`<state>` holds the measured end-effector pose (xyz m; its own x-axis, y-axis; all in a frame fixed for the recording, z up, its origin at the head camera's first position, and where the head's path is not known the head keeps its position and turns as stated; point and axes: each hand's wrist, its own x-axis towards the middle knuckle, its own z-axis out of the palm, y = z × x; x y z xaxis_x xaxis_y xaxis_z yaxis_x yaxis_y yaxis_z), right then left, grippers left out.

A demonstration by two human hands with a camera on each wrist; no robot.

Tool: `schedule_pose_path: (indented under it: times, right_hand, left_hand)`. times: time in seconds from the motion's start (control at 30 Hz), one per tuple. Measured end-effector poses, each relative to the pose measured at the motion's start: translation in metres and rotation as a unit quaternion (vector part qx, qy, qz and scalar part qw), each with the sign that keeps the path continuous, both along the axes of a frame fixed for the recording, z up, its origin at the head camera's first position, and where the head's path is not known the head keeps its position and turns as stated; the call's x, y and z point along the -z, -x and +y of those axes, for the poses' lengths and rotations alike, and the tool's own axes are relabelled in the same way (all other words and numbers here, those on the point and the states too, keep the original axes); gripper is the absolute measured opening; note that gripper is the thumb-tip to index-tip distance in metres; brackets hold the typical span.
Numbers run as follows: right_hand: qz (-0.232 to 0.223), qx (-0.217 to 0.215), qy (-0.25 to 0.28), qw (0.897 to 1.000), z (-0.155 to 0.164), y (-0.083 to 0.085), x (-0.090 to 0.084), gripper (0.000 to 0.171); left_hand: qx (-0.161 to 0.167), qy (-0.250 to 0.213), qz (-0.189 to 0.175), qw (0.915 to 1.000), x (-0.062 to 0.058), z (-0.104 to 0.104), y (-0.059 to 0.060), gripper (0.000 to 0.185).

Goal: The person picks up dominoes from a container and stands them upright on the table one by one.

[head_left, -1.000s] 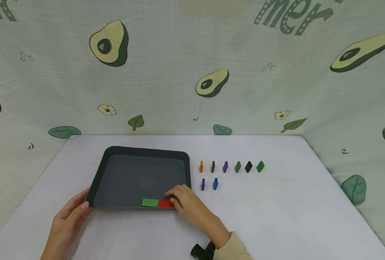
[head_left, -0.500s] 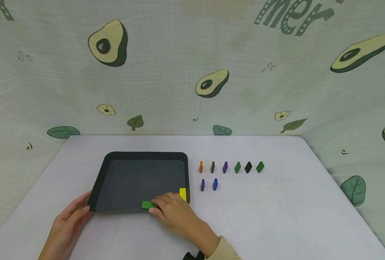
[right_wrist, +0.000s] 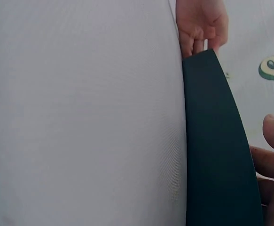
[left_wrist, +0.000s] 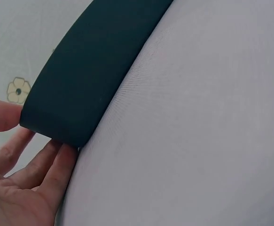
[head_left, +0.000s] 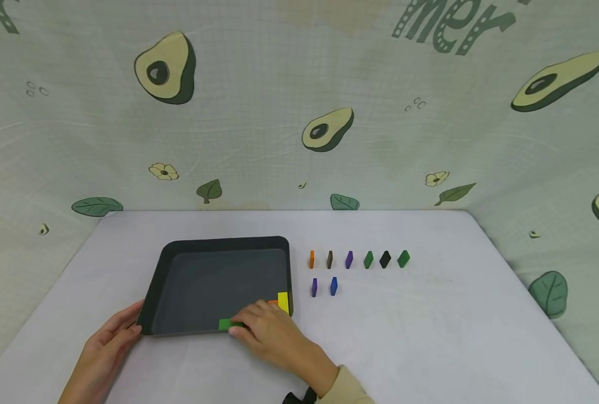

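Matte dark tray (head_left: 218, 278), rectangular with rounded corners, on smooth white table (head_left: 430, 336). Flat green block (head_left: 225, 324) at tray's near edge, just under right hand (head_left: 269, 334) fingertips, curled over it; true pinch impossible to tell. Yellow block (head_left: 283, 301) in near right corner. Left hand (head_left: 109, 342) with relaxed straight fingers touching near left corner. Blocks seen only from head view; wrist views give only tray's outer wall.
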<state>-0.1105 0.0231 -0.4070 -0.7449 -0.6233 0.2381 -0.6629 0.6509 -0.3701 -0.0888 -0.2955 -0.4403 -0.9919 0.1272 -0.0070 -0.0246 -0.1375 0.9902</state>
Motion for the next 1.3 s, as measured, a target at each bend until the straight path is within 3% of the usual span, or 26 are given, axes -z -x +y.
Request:
schedule_pose_path:
  times: [0.23, 0.57, 0.87, 1.3]
  right_hand:
    - [0.013, -0.006, 0.016, 1.0, 0.0015, -0.0001, 0.0013, 0.021]
    - [0.032, 0.013, -0.035, 0.999, 0.0009, -0.0016, -0.0004, 0.021]
    - [0.035, 0.018, -0.038, 0.999, 0.0012, -0.0012, 0.0, 0.018]
    - [-0.001, 0.011, -0.008, 1.0, 0.0019, -0.0009, -0.0012, 0.016]
  left_hand:
    - [0.001, 0.012, 0.008, 0.9999, 0.0011, -0.0005, 0.0001, 0.044]
    - [-0.006, 0.036, 0.007, 0.9993, 0.0006, 0.0004, 0.0005, 0.045]
    - [-0.013, 0.036, 0.012, 0.9992, 0.0029, 0.0004, 0.001, 0.045]
    - [-0.01, 0.037, 0.014, 0.9992, 0.0038, -0.0004, 0.0003, 0.045]
